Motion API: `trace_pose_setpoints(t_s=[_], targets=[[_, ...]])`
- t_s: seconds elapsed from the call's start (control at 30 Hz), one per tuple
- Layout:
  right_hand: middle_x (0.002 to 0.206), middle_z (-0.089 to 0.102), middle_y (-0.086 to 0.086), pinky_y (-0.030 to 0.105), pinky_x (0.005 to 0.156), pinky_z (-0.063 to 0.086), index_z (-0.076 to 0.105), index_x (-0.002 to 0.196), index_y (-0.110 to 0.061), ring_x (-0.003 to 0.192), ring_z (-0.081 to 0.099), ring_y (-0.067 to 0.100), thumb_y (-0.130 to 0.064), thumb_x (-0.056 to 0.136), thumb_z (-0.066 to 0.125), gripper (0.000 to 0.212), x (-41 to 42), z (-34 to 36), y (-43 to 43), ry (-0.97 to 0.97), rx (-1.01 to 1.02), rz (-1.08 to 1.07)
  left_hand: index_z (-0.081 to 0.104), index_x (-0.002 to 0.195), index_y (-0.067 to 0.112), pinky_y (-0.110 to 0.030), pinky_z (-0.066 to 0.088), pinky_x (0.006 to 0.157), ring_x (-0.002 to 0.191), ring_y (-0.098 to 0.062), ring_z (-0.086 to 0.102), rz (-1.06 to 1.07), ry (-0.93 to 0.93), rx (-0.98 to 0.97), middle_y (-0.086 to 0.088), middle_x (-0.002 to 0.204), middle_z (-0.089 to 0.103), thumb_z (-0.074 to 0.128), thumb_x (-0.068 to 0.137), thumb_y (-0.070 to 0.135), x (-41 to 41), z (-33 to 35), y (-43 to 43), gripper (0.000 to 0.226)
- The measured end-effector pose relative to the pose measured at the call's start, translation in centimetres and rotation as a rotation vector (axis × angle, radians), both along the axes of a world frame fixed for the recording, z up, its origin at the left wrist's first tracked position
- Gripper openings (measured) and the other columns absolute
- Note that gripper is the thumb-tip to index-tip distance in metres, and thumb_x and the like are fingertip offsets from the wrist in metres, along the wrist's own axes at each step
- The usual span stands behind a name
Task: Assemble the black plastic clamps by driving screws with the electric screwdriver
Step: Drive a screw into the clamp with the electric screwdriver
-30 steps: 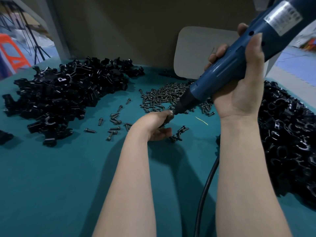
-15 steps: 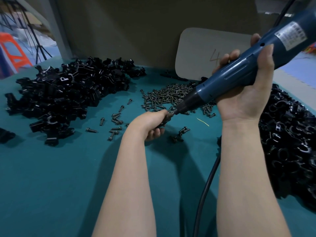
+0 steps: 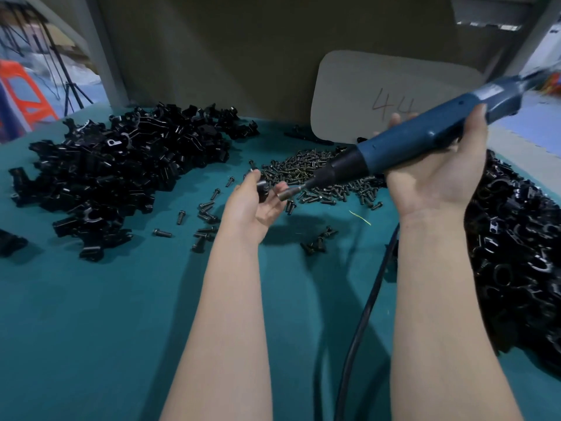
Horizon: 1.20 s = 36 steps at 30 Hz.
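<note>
Progress: the big heap of black plastic clamp parts [image 3: 121, 165] sits far left on the teal cloth-covered surface [image 3: 91, 314], with loose dark screws [image 3: 206, 214] scattered just beside it. The main pile of dark metal screws [image 3: 303, 173] in the middle is large. Far right is a second, bigger heap of black ring-shaped plastic clamps [image 3: 516, 253]. Can't tell which heap is finished output and which is raw stock. Judging by the screws and parts lying about, the batch is far from done. One unit is in work now, mid-cycle.

Hands: the left hand [image 3: 255, 205] is raised off the surface with the palm turned up. Its thumb and fingertips pinch a small black plastic clamp piece [image 3: 263, 187]. Whether a screw is seated in it is too small to tell. The blue electric screwdriver [image 3: 425, 138] lies nearly level, slanting down to the left. Its metal bit [image 3: 290, 193] is just beside the clamp piece and looks slightly apart from it, not engaged; blurry, so not certain. The right hand [image 3: 440, 177] is wrapped round the screwdriver body from below, thumb over the near side and fingers round the far side. A black power cable [image 3: 364, 314] trails down between the forearms. A grey card marked "44" [image 3: 379, 86] stands at the back.
</note>
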State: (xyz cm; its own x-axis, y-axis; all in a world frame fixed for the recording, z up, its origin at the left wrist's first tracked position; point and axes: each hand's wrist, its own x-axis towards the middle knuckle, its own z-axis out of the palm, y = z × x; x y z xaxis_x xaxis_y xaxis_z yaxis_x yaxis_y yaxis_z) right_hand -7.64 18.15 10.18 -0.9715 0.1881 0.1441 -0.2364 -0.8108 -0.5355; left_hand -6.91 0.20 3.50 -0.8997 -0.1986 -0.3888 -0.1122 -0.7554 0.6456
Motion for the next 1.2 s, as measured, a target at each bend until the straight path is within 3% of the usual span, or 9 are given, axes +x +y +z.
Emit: trace_pose_setpoints(t_s=[0.1, 0.2, 0.33, 0.43, 0.67, 0.8, 0.9, 0.97, 1.2], targets=[[0.117, 0.049, 0.007, 0.042, 0.096, 0.049, 0.048, 0.123, -0.015, 0.099, 0.056, 0.028, -0.034, 0.1, 0.046, 0.031, 0.0, -0.2, -0.4, 0.017, -0.024, 0.008, 0.047, 0.096, 0.008, -0.031, 0.058, 0.062, 0.083, -0.026, 0.066, 0.053, 0.005, 0.171, -0.02, 0.103, 0.059, 0.056, 0.098, 0.021, -0.1, -0.1, -0.2, 0.016], [0.135, 0.049, 0.007, 0.044, 0.092, 0.052, 0.048, 0.134, -0.015, 0.098, 0.062, 0.028, -0.036, 0.096, 0.055, 0.044, 0.0, -0.7, -0.5, -0.037, 0.005, 0.039, 0.051, 0.093, 0.007, -0.037, 0.06, 0.075, 0.088, -0.028, 0.067, 0.09, -0.021, 0.2, -0.018, 0.104, 0.056, 0.059, 0.095, 0.018, 0.0, -0.1, -0.3, 0.014], [0.128, 0.054, 0.011, 0.051, 0.085, 0.055, 0.051, 0.128, -0.013, 0.096, 0.065, 0.027, -0.035, 0.09, 0.064, 0.046, 0.0, -0.8, -0.4, -0.128, 0.002, 0.063, 0.055, 0.095, 0.005, -0.035, 0.057, 0.076, 0.102, -0.027, 0.065, 0.07, -0.054, 0.154, -0.016, 0.104, 0.059, 0.062, 0.094, 0.021, -0.1, -0.3, -0.2, 0.017], [0.124, 0.056, 0.014, 0.054, 0.081, 0.055, 0.054, 0.119, -0.011, 0.097, 0.066, 0.029, -0.033, 0.087, 0.067, 0.041, -0.1, -1.0, -0.6, -0.166, -0.014, 0.052, 0.058, 0.09, 0.009, -0.031, 0.055, 0.078, 0.085, -0.021, 0.064, 0.057, -0.07, 0.104, -0.014, 0.093, 0.063, 0.063, 0.093, 0.026, -0.1, -0.5, -0.1, 0.018], [0.123, 0.057, 0.008, 0.045, 0.091, 0.053, 0.05, 0.127, -0.015, 0.103, 0.064, 0.026, -0.034, 0.087, 0.069, 0.048, -0.6, -1.0, -0.4, -0.221, 0.008, -0.1, 0.053, 0.092, 0.013, -0.022, 0.043, 0.06, 0.074, -0.016, 0.064, 0.014, -0.031, 0.096, -0.021, 0.106, 0.066, 0.06, 0.095, 0.027, -0.1, -0.4, 0.1, 0.016], [0.118, 0.058, 0.006, 0.044, 0.097, 0.05, 0.051, 0.126, -0.016, 0.107, 0.061, 0.025, -0.047, 0.091, 0.058, 0.047, -0.9, -1.1, 0.2, -0.206, -0.051, -0.085, 0.049, 0.095, 0.012, -0.026, 0.049, 0.072, 0.085, -0.025, 0.064, 0.033, -0.018, 0.156, -0.027, 0.099, 0.062, 0.06, 0.095, 0.021, -0.1, -0.5, 0.1, 0.014], [0.13, 0.057, 0.009, 0.047, 0.099, 0.047, 0.054, 0.127, -0.014, 0.118, 0.057, 0.027, -0.05, 0.092, 0.054, 0.05, -0.8, -1.4, 0.3, -0.178, -0.06, -0.017, 0.05, 0.096, 0.011, -0.021, 0.044, 0.058, 0.088, -0.025, 0.062, 0.035, -0.028, 0.137, -0.023, 0.105, 0.062, 0.061, 0.094, 0.022, -0.1, -0.6, 0.0, 0.016], [0.128, 0.058, 0.01, 0.044, 0.094, 0.051, 0.055, 0.126, -0.013, 0.115, 0.059, 0.026, -0.047, 0.092, 0.057, 0.049, -0.6, -1.5, 0.2, -0.183, -0.04, 0.004, 0.051, 0.096, 0.009, -0.021, 0.046, 0.047, 0.088, -0.024, 0.062, 0.058, -0.046, 0.157, -0.021, 0.114, 0.061, 0.063, 0.092, 0.022, -0.1, -0.7, -0.1, 0.018], [0.129, 0.057, 0.01, 0.049, 0.098, 0.047, 0.049, 0.134, -0.013, 0.109, 0.061, 0.027, -0.034, 0.089, 0.066, 0.053, -0.6, -1.7, -0.2, -0.205, -0.024, 0.043, 0.054, 0.087, 0.007, -0.029, 0.052, 0.085, 0.082, -0.02, 0.061, 0.11, -0.086, 0.142, -0.012, 0.093, 0.06, 0.069, 0.089, 0.017, -0.3, -0.7, -0.1, 0.017]])
